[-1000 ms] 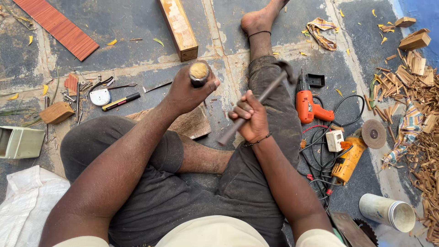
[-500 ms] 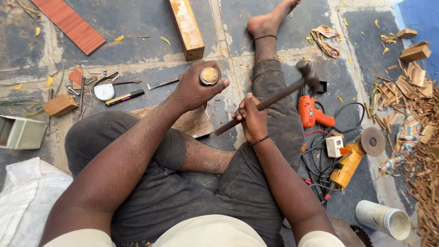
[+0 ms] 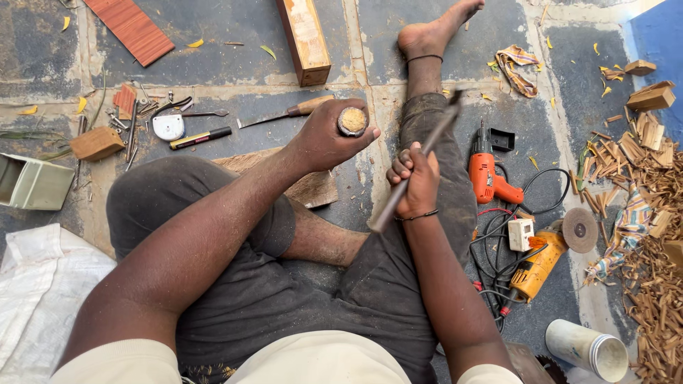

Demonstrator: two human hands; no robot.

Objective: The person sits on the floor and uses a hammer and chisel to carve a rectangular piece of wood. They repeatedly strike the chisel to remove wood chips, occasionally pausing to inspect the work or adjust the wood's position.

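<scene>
Left hand (image 3: pixel 324 142) grips one round wooden peg (image 3: pixel 352 121); right hand (image 3: pixel 416 181) grips one hammer handle (image 3: pixel 420 160). One green box (image 3: pixel 28 183), contents unseen. Two power tools on floor.

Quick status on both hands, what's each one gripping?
Left hand: closed around an upright round tool handle, end facing up.
Right hand: closed on a hammer handle.

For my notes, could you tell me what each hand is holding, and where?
Left hand grips a chisel around its shaft, below the worn butt. Right hand holds a hammer mid-handle.
</scene>
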